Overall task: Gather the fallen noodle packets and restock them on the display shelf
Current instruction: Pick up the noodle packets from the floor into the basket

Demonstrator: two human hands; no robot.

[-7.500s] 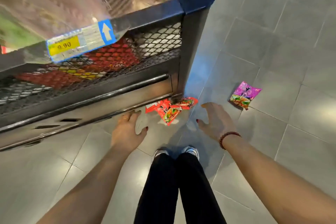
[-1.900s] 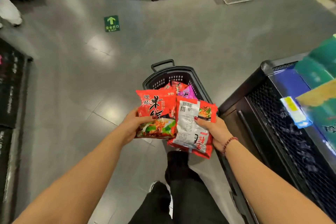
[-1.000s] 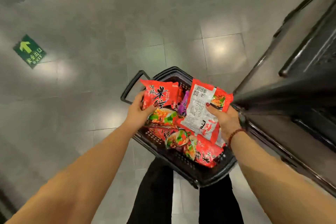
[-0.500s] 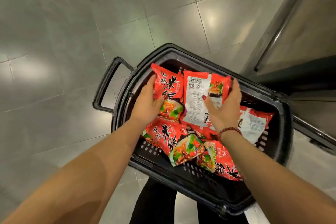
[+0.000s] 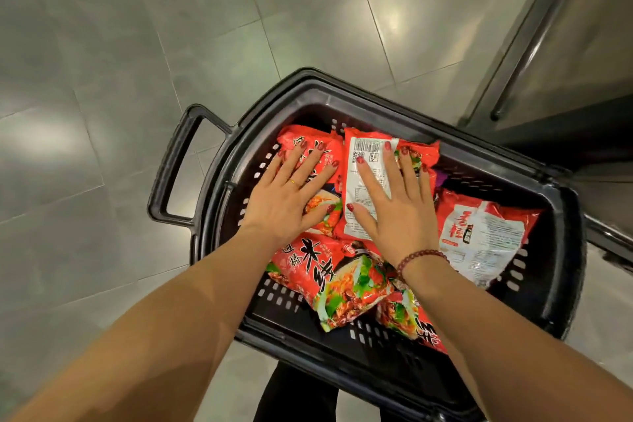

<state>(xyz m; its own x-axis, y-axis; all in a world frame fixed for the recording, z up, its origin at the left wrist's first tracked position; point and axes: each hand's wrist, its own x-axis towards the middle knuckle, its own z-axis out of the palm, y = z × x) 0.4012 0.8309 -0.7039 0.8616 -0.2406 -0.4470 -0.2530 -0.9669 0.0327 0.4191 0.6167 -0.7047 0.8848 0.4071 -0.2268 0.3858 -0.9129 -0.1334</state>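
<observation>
Floor: large grey glossy tiles (image 5: 137, 44), thin grout lines.
Light: soft overhead glare patches (image 5: 394, 15) at 12 o'clock and 9 o'clock.
Furniture: brushed metal unit (image 5: 582, 62) with rail (image 5: 527, 44) at 2 o'clock.

Red nails (image 5: 350, 206), gold ring (image 5: 293, 181) L hand (image 5: 287, 202), bead bracelet (image 5: 421, 255), blk trousers (image 5: 294, 394).

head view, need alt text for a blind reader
Seen from above, a person's left hand and right hand press flat on two red noodle packets in a black basket holding more packets. The basket stands on a grey tiled floor.
</observation>
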